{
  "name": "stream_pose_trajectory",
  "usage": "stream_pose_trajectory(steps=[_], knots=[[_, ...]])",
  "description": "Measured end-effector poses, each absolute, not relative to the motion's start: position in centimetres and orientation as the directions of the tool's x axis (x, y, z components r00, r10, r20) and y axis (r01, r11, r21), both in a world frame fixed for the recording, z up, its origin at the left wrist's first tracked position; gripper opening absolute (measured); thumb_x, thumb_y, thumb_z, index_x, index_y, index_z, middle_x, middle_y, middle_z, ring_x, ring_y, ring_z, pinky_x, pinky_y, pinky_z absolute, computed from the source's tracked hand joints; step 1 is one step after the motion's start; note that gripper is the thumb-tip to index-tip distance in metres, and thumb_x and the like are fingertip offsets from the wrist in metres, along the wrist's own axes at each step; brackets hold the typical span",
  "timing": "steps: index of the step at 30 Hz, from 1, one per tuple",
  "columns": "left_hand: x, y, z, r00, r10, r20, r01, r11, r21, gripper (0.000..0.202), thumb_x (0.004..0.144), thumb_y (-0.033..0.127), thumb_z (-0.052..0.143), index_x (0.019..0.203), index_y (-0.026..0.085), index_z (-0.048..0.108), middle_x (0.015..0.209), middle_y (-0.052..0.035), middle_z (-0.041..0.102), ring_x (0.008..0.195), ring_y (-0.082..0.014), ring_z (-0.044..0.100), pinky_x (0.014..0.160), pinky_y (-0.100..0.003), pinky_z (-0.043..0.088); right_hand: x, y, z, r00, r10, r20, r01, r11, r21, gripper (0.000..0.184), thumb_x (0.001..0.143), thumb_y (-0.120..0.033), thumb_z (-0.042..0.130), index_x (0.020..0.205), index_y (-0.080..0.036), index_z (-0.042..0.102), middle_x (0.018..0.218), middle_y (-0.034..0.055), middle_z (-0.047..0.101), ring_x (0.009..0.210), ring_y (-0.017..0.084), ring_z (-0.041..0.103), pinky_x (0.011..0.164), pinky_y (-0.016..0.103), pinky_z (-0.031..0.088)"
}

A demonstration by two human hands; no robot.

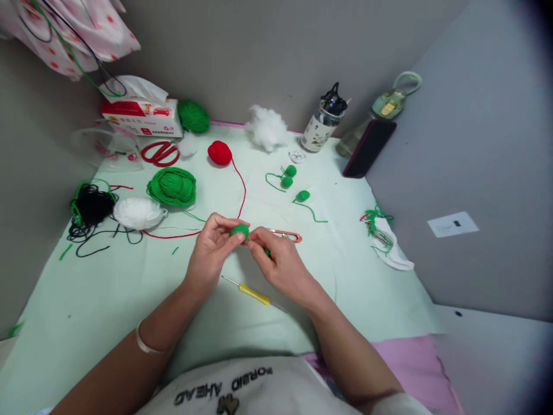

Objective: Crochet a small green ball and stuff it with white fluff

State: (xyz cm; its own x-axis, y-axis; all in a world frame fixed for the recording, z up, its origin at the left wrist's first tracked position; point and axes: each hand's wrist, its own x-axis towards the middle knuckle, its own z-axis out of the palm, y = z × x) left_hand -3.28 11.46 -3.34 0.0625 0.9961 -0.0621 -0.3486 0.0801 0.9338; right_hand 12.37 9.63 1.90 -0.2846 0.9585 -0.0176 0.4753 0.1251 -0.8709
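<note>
My left hand (213, 245) is closed around a small green crocheted piece (240, 231), gripping it between thumb and fingers. At its right edge, the fingers of my right hand (279, 259) are pinched together. Another bit of green (267, 252) shows under the right fingers; whether it joins the piece is hidden. A crochet hook with a yellow handle (254, 293) lies on the cloth below my hands. Behind my right hand, an orange tool (296, 237) is partly covered. Beyond lie several small green crocheted balls (303, 196) with yarn tails.
Green yarn (171, 187), white yarn (139, 213), black yarn (93, 204) and red scissors (159, 154) lie left. A red ball (220, 153) trails yarn toward my hands. Behind are white stuffing (266, 128), a pen jar (319, 129), a bottle (356, 135) and a leaning phone (370, 148).
</note>
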Motion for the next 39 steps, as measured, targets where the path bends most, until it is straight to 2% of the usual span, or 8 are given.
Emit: stream_pose_trajectory(steps=[8,15,18,23,26,28,34,39], knots=[[-2.2,12.3,-4.0,0.041,0.994,-0.100,-0.343,0.108,0.933,0.017,0.072,0.014,0.074,0.077,0.021,0.059,0.080,0.0017,0.069,0.074,-0.0152,0.063,0.071,-0.027,0.050,10.8,8.9,0.7,-0.193,0.981,-0.006,0.555,0.104,-0.825,0.014,0.092,-0.019,0.050,0.079,-0.022,0.054,0.060,-0.0048,0.049,0.056,0.014,0.041,0.058,0.027,0.029],[-2.5,11.9,-2.3,0.112,0.974,-0.195,-0.359,0.223,0.906,0.024,0.076,0.025,0.081,0.080,0.020,0.058,0.079,0.0011,0.071,0.073,-0.0136,0.065,0.072,-0.026,0.052,12.0,9.5,0.3,-0.128,0.981,0.148,0.798,0.190,-0.572,0.012,0.095,-0.031,0.062,0.099,-0.020,0.066,0.064,-0.0014,0.061,0.058,0.016,0.052,0.060,0.027,0.029],[-2.9,11.4,-1.3,0.188,0.964,-0.190,-0.344,0.246,0.906,0.025,0.085,0.035,0.077,0.083,0.020,0.057,0.077,0.0025,0.067,0.073,-0.0138,0.066,0.073,-0.028,0.054,12.6,9.6,0.9,-0.120,0.979,0.165,0.802,0.194,-0.566,0.015,0.096,-0.034,0.063,0.094,-0.020,0.068,0.064,-0.0007,0.061,0.060,0.015,0.051,0.061,0.027,0.030],[-4.1,10.7,0.8,0.336,0.933,-0.129,-0.283,0.231,0.931,0.026,0.090,0.041,0.074,0.098,0.020,0.062,0.092,-0.0003,0.068,0.082,-0.0175,0.071,0.080,-0.033,0.058,13.8,9.6,3.5,-0.085,0.996,-0.012,0.526,0.035,-0.850,0.026,0.092,-0.042,0.066,0.079,-0.020,0.068,0.057,-0.0061,0.048,0.054,0.010,0.037,0.056,0.025,0.028],[-4.5,10.2,1.9,0.343,0.939,0.000,-0.215,0.078,0.974,0.045,0.084,0.029,0.082,0.124,0.028,0.061,0.121,-0.0020,0.063,0.101,-0.0178,0.067,0.088,-0.033,0.057,14.4,9.6,4.9,-0.126,0.991,-0.046,0.411,0.010,-0.912,0.029,0.090,-0.044,0.068,0.077,-0.019,0.069,0.060,-0.0058,0.050,0.056,0.010,0.037,0.055,0.026,0.027],[-4.8,9.9,2.6,0.352,0.928,0.124,-0.127,-0.084,0.988,0.037,0.090,0.027,0.076,0.125,0.030,0.064,0.128,-0.0024,0.060,0.107,-0.0175,0.063,0.091,-0.032,0.056,14.8,9.5,5.7,-0.178,0.984,-0.032,0.382,0.039,-0.923,0.031,0.089,-0.045,0.069,0.075,-0.018,0.069,0.061,-0.0058,0.050,0.058,0.009,0.036,0.056,0.026,0.026],[-5.5,9.8,4.4,0.468,0.831,0.303,0.119,-0.398,0.909,0.016,0.093,0.022,0.071,0.109,0.024,0.071,0.104,-0.0025,0.068,0.092,-0.0151,0.063,0.083,-0.027,0.055,15.8,9.8,7.2,-0.365,0.931,-0.029,0.189,0.044,-0.981,0.037,0.083,-0.050,0.076,0.069,-0.017,0.069,0.063,-0.0046,0.052,0.060,0.009,0.037,0.057,0.025,0.027],[-5.6,9.6,4.5,0.521,0.739,0.428,0.071,-0.537,0.841,0.015,0.092,0.019,0.072,0.107,0.021,0.070,0.101,-0.0039,0.070,0.092,-0.0151,0.066,0.080,-0.025,0.057,15.3,10.3,6.0,-0.505,0.849,-0.153,-0.202,-0.289,-0.936,0.042,0.074,-0.049,0.085,0.062,-0.016,0.062,0.050,-0.0093,0.039,0.048,0.005,0.025,0.048,0.022,0.022]])
